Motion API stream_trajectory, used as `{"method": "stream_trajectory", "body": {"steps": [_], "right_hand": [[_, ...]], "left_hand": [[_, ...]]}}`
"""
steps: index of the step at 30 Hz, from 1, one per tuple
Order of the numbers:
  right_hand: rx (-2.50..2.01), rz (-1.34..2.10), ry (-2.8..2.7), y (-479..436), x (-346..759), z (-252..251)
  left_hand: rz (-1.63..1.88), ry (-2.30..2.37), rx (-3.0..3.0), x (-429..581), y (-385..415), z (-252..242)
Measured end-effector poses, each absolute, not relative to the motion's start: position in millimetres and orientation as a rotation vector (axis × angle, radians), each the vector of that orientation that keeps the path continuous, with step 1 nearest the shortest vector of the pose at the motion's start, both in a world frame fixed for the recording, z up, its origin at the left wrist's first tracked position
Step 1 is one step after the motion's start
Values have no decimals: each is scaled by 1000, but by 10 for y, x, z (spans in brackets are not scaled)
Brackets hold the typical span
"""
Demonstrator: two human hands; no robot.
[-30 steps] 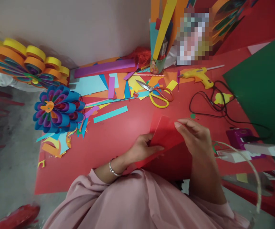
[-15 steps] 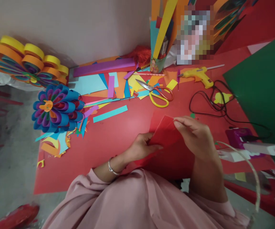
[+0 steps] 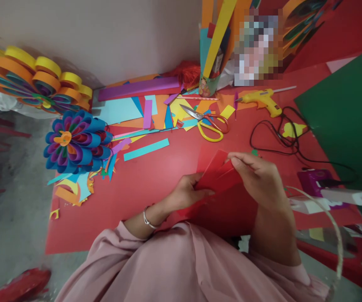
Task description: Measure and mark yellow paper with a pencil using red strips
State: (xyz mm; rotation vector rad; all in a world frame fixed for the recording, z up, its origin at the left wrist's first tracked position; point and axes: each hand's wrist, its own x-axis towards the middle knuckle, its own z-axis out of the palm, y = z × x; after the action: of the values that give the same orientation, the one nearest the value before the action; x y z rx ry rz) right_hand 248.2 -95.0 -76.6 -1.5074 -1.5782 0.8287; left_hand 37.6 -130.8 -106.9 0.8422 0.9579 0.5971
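Note:
Red paper, folded and partly lifted, is between my two hands above the red table. My left hand is closed on its left side, thumb on top. At the upper right corner, my right hand pinches the paper between thumb and fingers, and a gap shows between the layers. Beyond the hands lie scissors with one yellow and one red handle, blades parted. A turquoise paper strip rests to their left. The lower edge of the red paper blends with the table.
Blue and yellow-orange paper flowers stand at left. Paper scraps line the wall beside a cup of strips. A yellow glue gun with a black cord lies right, near a green board.
My right hand has pulled a layer of the red paper slightly right, and a gap has opened between the layers. The left hand keeps its hold.

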Motion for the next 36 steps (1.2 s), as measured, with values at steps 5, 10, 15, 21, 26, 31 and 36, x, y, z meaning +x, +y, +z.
{"method": "stream_trajectory", "body": {"steps": [5,10,15,21,26,31,36], "right_hand": [[-1601,787,-1538,-910,2405,-723],[-1580,757,-1547,-873,2378,-707],[-1636,763,-1447,-930,2437,-768],[-1651,877,-1413,-926,2447,-792],[-1623,936,-1444,-804,2372,-861],[-1564,910,-1512,-579,2299,-977],[-1625,380,-1413,248,2354,-1250]], "left_hand": [[620,973,956,371,-1323,-1123],[620,942,876,363,-1322,-1122],[631,930,795,332,-1291,-1064],[626,858,742,287,-1275,-1058],[727,884,720,296,-1254,-1201],[815,894,713,281,-1210,-1341],[833,926,692,297,-1203,-1323]]}}
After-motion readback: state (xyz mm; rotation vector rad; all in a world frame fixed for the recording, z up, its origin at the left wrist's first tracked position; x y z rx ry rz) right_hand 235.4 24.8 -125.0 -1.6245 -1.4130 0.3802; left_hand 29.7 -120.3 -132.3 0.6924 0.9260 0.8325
